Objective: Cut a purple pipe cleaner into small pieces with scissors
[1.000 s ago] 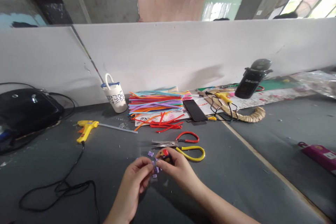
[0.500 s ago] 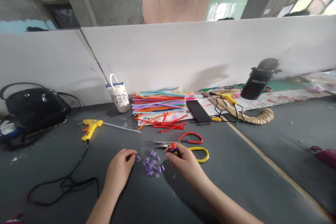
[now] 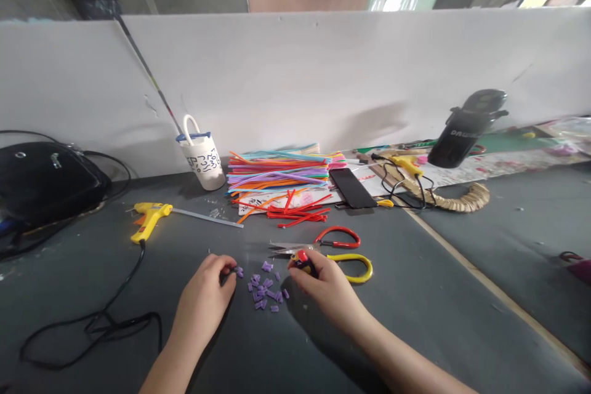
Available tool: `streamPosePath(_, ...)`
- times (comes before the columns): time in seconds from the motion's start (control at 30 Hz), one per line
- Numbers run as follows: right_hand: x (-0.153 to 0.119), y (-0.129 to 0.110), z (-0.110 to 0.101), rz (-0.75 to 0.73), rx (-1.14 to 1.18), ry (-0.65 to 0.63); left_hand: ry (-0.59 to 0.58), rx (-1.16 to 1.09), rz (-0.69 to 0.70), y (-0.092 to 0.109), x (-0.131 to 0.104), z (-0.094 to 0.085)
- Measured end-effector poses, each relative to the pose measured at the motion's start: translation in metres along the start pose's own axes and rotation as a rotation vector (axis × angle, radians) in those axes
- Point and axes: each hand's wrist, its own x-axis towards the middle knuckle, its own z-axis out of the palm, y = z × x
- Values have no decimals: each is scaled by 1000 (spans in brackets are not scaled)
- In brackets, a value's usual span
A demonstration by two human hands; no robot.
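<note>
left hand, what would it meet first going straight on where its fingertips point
Probably the small purple piece nearest the left hand, though depth leaves contact unclear; more purple pieces lie beyond.

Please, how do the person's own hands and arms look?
The left hand and right hand are ungloved. The left forearm and right forearm are bare where they show, with no sleeve, watch or bracelet visible. Some fingers are hidden, so rings are uncertain.

Your purple bits [image 3: 268,283] look matt, and the table [image 3: 242,351] under them smooth, with a dull sheen. Your scissors [image 3: 314,247] have metal blades and glossy, plastic-looking handles. The glue gun [image 3: 150,217] is smooth plastic, its stick [image 3: 207,218] translucent. Your phone [image 3: 353,188] shows a glossy screen; the pipe cleaners [image 3: 279,176] look soft and matt.
</note>
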Motion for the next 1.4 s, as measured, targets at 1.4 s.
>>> streamPosePath(1.4,2,-3,9,-444,-419,27,-296,-842,-277,46,-23,7)
